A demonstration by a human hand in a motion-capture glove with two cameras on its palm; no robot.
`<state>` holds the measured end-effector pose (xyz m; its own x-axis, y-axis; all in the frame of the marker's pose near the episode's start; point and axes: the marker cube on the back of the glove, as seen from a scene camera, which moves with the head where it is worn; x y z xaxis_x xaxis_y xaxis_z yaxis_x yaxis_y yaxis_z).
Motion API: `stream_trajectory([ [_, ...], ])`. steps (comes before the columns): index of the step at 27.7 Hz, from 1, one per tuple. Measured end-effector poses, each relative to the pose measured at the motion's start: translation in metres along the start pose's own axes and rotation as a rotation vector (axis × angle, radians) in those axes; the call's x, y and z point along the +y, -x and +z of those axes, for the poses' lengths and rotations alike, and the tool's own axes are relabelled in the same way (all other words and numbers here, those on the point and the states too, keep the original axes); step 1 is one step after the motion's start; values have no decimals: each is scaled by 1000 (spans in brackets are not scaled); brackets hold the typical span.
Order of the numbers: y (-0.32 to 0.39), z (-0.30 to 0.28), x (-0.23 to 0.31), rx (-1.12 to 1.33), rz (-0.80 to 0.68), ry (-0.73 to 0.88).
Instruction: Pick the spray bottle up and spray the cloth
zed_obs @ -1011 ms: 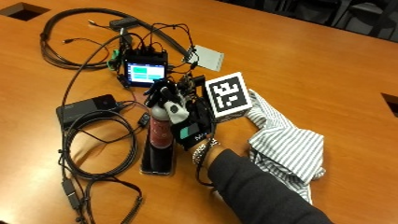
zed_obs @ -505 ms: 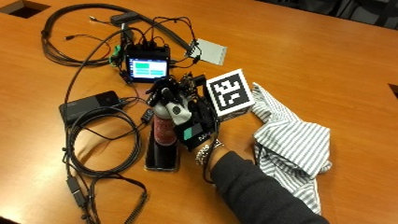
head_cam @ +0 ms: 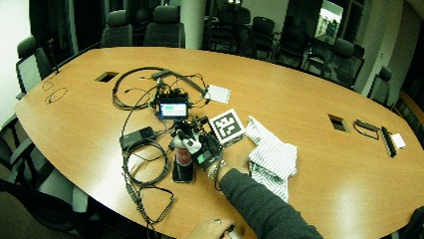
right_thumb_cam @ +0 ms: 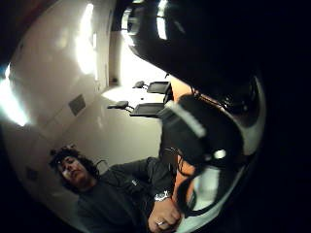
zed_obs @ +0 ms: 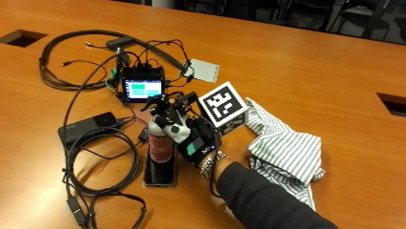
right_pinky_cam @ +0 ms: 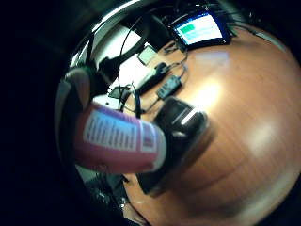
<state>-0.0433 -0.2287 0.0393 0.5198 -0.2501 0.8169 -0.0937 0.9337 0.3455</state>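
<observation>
Polished orange-brown wood forms the table, a long oval ringed by dark office chairs in the wide outside view; near its middle, at about nine o'clock from the person's forearm, the right hand in its black glove is wrapped round the spray bottle; the fingers curl round the upper body and neck of the bottle, close together, with the black spray head just above them; the bottle is red or pink with a printed label, and stands roughly upright over a dark phone lying flat on the wood, though whether its base touches the phone cannot be told; in the little finger side palm view the label of the bottle fills much of the frame, so it lies close against the palm.

At three o'clock from the hand lies the cloth, striped grey and white and crumpled in a heap, near the hand but apart from the bottle; the person's dark sleeve crosses in front of its near edge.

At twelve o'clock from the hand sits a small device with a lit screen, showing blue and green; black cables loop out from it across the wood toward eight o'clock; a black box lies at nine o'clock among them; a grey card lies at one o'clock from the screen; the person's other hand, bare, rests at the near table edge.
</observation>
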Motion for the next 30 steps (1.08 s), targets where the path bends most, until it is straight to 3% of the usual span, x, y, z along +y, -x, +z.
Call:
stream_trajectory([
  [4, -1, -24, 2, 132, 62, 57],
  [14, 22, -60, 52, 595, 89, 405],
  [23, 41, -66, 121, 1060, 18, 447],
  [30, 47, -58, 159, 1087, -4, 424],
])
